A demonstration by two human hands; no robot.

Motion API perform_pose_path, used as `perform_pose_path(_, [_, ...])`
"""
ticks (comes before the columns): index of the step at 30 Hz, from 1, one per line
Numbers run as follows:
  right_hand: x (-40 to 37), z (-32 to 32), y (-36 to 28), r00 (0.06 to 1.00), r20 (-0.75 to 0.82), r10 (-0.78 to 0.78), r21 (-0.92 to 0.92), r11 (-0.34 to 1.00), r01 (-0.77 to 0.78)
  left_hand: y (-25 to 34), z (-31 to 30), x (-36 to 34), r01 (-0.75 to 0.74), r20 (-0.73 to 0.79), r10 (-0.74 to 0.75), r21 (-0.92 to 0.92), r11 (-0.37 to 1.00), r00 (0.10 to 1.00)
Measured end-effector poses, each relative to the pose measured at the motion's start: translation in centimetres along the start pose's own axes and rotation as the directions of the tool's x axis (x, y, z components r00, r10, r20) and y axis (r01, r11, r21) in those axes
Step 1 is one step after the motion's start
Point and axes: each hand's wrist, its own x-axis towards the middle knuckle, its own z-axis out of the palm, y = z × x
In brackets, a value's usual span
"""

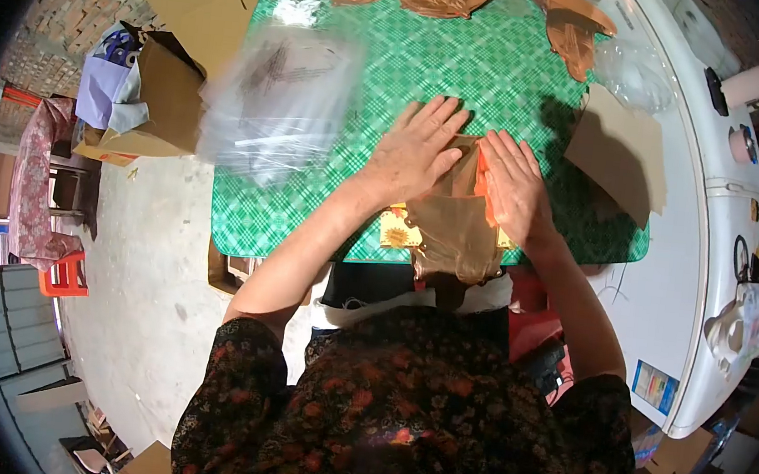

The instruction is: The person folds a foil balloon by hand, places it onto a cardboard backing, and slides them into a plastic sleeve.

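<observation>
flowered shirt (408, 413) lies nearest. beyond it, left hand (410, 153) and right hand (516, 191) rest palms down, fingers outstretched; brown plastic (453, 230) runs between them toward the body, by a yellow card (398, 231). even, gentle pressure should limit creasing.

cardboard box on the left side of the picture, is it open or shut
Open: the cardboard box has no closed lid, and a pale purple item sticks out of it.
</observation>
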Motion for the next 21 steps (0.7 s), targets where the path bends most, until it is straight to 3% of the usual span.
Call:
perform_pose_path(2, [-0.1, -0.1, 0.0, 1.0, 0.003, 0.002, 0.003, 1.0, -0.002, -0.1, 1.1, -0.9, -0.027, 0.057, 0.013, 0.251, 0.967, 0.998])
perform_pose_path(10, [0.0, 0.0, 0.0, 1.0, 0.005, -0.006, -0.068, 0.998, 0.006, 0.5, 0.8, -1.1, -0.006, 0.091, -0.02, 0.285, 0.959, 0.996])
perform_pose_path(13, [0.0, -0.5, 0.0, 0.997, -0.013, -0.073, -0.081, 0.994, 0.072, 0.4, 1.0, -1.1, -0.015, 0.101, -0.016, 0.3, 0.954, 0.995])
perform_pose_path(21, [-5.0, -3.0, -3.1, 0.967, 0.184, -0.175, 0.026, 0.985, 0.173, 0.0, 1.5, -1.2, -0.024, 0.094, -0.008, 0.332, 0.943, 0.996])
